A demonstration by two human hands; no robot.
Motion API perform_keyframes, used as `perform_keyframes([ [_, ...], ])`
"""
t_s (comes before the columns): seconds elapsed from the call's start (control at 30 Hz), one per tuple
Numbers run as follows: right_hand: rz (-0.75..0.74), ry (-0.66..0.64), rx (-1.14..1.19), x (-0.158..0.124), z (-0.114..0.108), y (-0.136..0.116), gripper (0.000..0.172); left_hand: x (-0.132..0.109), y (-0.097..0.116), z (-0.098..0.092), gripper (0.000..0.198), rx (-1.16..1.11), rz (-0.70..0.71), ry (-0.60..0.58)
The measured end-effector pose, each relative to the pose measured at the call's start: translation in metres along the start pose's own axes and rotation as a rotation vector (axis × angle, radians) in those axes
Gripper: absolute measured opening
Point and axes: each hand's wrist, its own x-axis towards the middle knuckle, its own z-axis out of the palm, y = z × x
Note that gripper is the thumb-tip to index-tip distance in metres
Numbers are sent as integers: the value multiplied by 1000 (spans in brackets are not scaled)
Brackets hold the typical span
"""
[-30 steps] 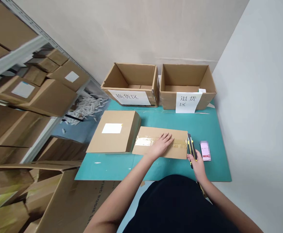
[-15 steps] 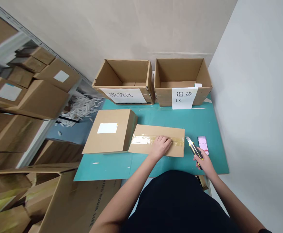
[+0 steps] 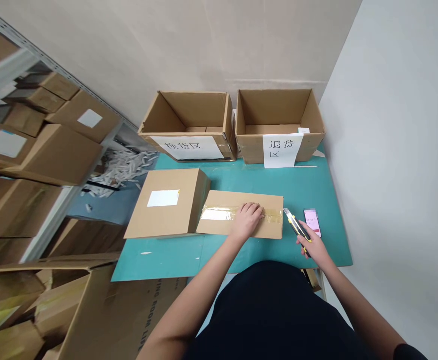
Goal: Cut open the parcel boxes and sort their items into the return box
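My left hand (image 3: 246,220) lies on top of a flat cardboard box (image 3: 222,228), its fingers spread over the clear packing tape (image 3: 219,213) that runs along the middle. In my right hand (image 3: 312,245) is a black and yellow utility knife (image 3: 297,229) with its blade out. The blade tip points at the box's right edge, very close to it; I cannot tell whether it touches. A larger cardboard box (image 3: 161,220) with a white label (image 3: 164,198) stands against the flat box's left end.
Two open cartons with paper signs, the left carton (image 3: 189,112) and the right carton (image 3: 251,150), stand at the back of the green table (image 3: 249,175). A phone (image 3: 312,222) lies right of the knife. Shelves of boxes (image 3: 61,155) and a big carton (image 3: 102,310) are on the left.
The view has shifted slightly. The knife tip has come a little nearer to the flat box's right edge. My left hand stays on the box, its fingers a little more spread.
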Motion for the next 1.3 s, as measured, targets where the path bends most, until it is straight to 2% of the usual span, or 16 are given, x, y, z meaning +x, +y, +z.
perform_keyframes([
  [0.4,54,0,-18,1,4,-10,79,-6,-1,7,31,13,5,28],
  [0.67,55,11,-43,-11,11,-6,78,-9,-4,20,25,123,87,222],
  [0.93,79,22,-31,-31,24,-3,78,-12,-5,24,26,158,101,256],
  [1.13,103,-24,-67,-21,7,-3,75,-10,-6,25,25,150,95,296],
  [1.3,113,-94,-83,-12,-6,-6,76,-11,-7,26,26,130,87,280],
])
